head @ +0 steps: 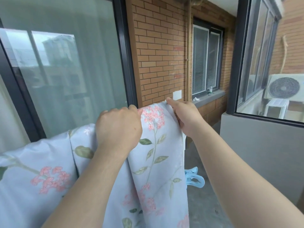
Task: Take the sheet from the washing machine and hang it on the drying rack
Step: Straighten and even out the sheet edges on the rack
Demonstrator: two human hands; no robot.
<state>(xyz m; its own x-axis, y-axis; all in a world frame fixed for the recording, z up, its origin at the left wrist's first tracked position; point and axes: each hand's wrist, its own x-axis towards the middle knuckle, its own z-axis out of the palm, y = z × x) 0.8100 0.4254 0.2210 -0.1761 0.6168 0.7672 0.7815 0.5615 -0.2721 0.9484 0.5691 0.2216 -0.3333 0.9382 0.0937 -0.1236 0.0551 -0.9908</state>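
**Sheet, top edge in both hands, over a hidden rack**

Item: sheet (158,162), pale blue, printed with pink flower clusters and green leaves. It sits in the near centre and near left of the view. One fold hangs straight down at centre; another bulk lies draped to the left. Its top edge is raised at mid-height, in front of the brick wall (158,51).

Left hand (118,129): closed on the top edge, knuckles up, fingers curled over the cloth.

Right hand (185,116): pinched on the right corner of the same edge, thumb on top. The two hands are near each other, with a short span of cloth between them.

Drying rack: not visible; the cloth covers whatever carries it. Whether the edge already rests on a bar cannot be told.

Nearby: blue clips (194,178) just right of the hanging fold, below the right forearm. Concrete floor (205,203) beneath. Glass door (65,71) at left.

Stage, as judged: sheet is out of the washer and being spread or set along the rack.

Risks, as judged:
- Uneven drape; the heavier left bulk could drag the sheet off sideways once the grip is released.
- The hem may reach the dusty floor and soil.
- With the hands this near together, the cloth may stay bunched and dry poorly.
- Unclipped, wind could lift the edge.
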